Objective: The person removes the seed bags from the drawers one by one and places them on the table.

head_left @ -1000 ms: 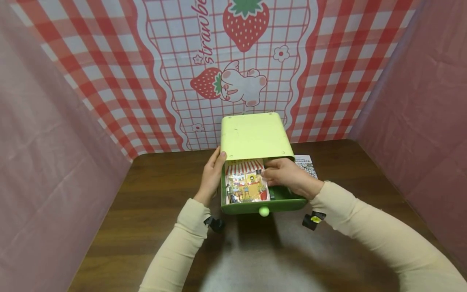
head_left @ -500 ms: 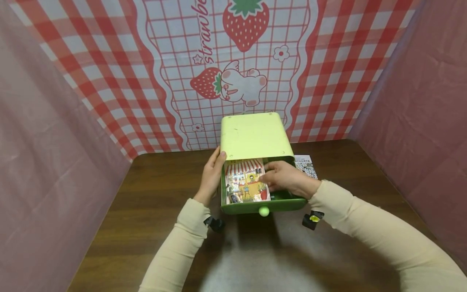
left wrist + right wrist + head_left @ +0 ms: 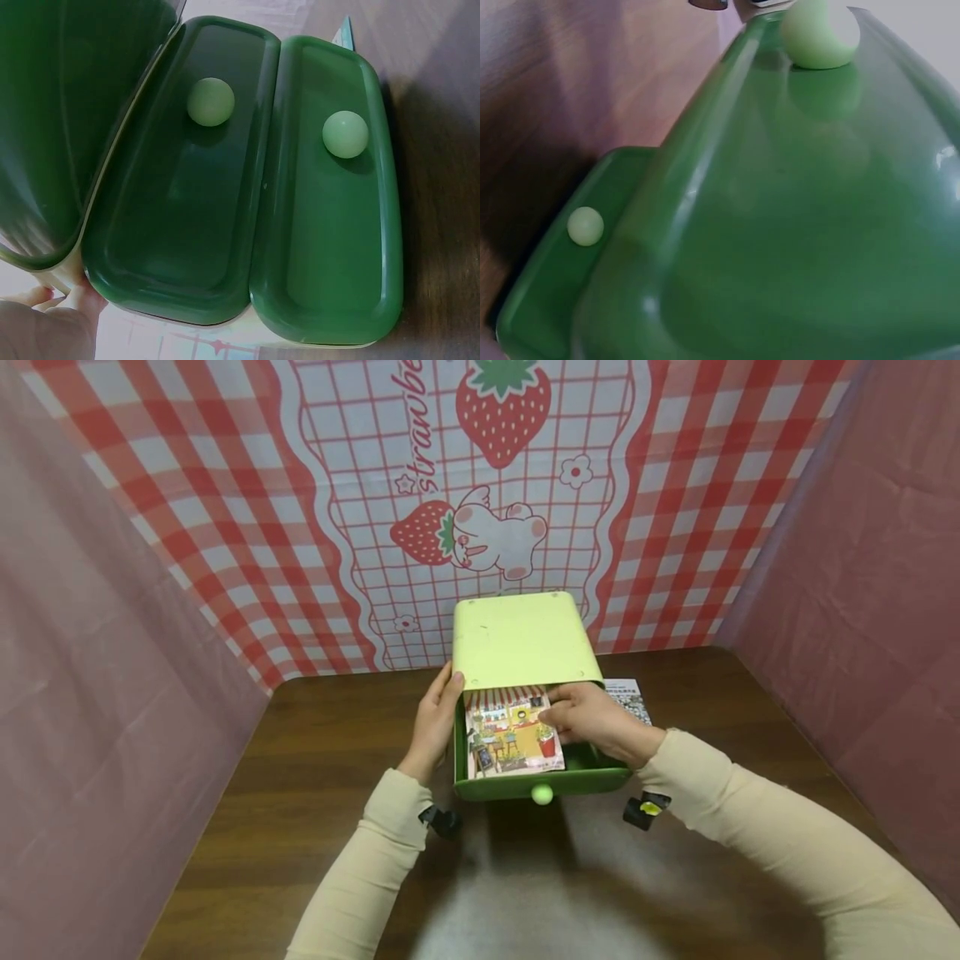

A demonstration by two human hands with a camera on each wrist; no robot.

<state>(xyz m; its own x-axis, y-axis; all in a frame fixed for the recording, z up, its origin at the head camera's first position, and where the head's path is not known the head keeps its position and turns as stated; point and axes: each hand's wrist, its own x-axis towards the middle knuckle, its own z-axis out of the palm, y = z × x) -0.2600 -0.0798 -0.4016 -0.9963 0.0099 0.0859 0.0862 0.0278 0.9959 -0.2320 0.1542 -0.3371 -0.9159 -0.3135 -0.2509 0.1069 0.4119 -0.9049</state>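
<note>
In the head view, a small pale yellow-green cabinet [image 3: 525, 639] stands with its top green drawer [image 3: 592, 781] pulled out. A flat, glossy picture packet [image 3: 510, 747], printed with a shop under a striped awning, lies at the drawer's left. My right hand [image 3: 596, 718] reaches into the drawer and pinches the packet's right edge, its fingertips partly hidden. My left hand [image 3: 435, 718] rests along the cabinet's left side, thumb at the front corner. In the left wrist view, that hand [image 3: 52, 322] touches the cabinet beside two shut lower drawers [image 3: 180, 187] with round knobs.
On the brown wooden table [image 3: 322, 793], a printed black-and-white sheet or booklet [image 3: 628, 697] lies right of the cabinet, partly hidden. A red-and-white strawberry cloth [image 3: 502, 510] hangs behind. Pink curtains [image 3: 847, 568] flank the table. The open drawer's round knob [image 3: 542, 794] juts forward.
The picture packet has shifted slightly to the right in the drawer under my right hand, and its glare has faded. My left hand stays in place on the cabinet.
</note>
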